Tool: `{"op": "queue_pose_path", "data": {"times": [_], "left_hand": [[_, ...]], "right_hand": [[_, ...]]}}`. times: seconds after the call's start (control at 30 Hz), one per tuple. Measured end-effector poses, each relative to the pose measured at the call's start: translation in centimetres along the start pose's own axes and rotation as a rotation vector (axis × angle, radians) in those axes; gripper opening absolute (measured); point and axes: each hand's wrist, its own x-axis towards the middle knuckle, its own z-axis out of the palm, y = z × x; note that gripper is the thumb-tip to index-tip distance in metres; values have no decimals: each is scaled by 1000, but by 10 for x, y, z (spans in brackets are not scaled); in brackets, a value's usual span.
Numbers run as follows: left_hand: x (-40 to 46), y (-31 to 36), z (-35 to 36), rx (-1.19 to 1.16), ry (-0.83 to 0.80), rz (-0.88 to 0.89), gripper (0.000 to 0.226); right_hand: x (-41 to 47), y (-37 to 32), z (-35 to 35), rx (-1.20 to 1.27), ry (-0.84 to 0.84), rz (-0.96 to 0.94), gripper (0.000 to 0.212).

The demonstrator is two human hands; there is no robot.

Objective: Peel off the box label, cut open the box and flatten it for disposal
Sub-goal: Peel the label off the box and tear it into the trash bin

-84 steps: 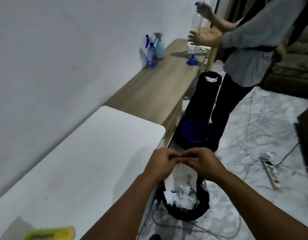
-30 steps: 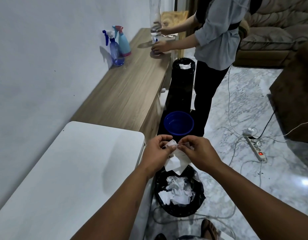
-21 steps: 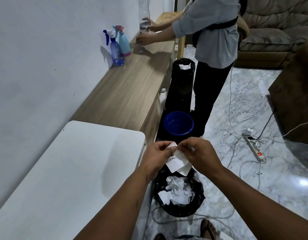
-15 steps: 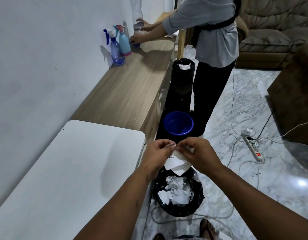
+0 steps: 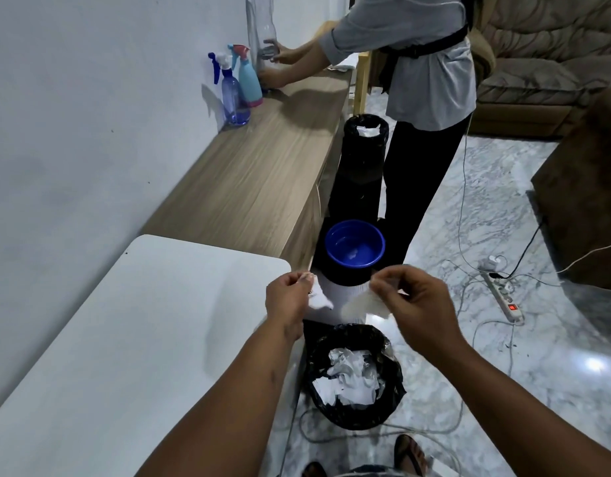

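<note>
White desk (image 5: 118, 339) at far left, its top bare where seen; wooden desk (image 5: 259, 173) beyond it along the wall, two spray bottles (image 5: 237, 87) stood on it near the wall; left hand (image 5: 288, 301) held just off the white desk's corner, thumb and fingertips pinched on a small white label scrap (image 5: 319, 297); black-lined waste bin (image 5: 355, 376) on the floor below and between both hands, crumpled white paper seen inside; blue basin (image 5: 355, 244) farther back; right hand (image 5: 414, 304) apart from the left, pinching a second label piece (image 5: 364, 304), blurred, probably torn from the first; second person (image 5: 421, 63) at the wooden desk, hands on a clear bottle; power strip (image 5: 503, 297) on the marble floor at right.
</note>
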Motion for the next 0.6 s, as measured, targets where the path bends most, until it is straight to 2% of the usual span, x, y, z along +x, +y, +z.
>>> {"op": "queue_pose_path", "data": {"times": [0.1,0.2,0.3,0.43,0.6], "left_hand": [[-3,-5,-5,-52,-8,-37,8],[-14,-5,1,-94,-135,-48,8],[-21,9,11,-143,-296,-81,8],[-31,17,14,-169,-430,-75,40],[-32,16,12,-99,-410,33,22]], "right_hand": [[6,-5,-12,308,120,151,3],[12,-1,-3,486,94,327,7],[25,10,17,435,70,390,20],[25,15,23,255,82,380,26],[25,18,22,217,45,376,23]]}}
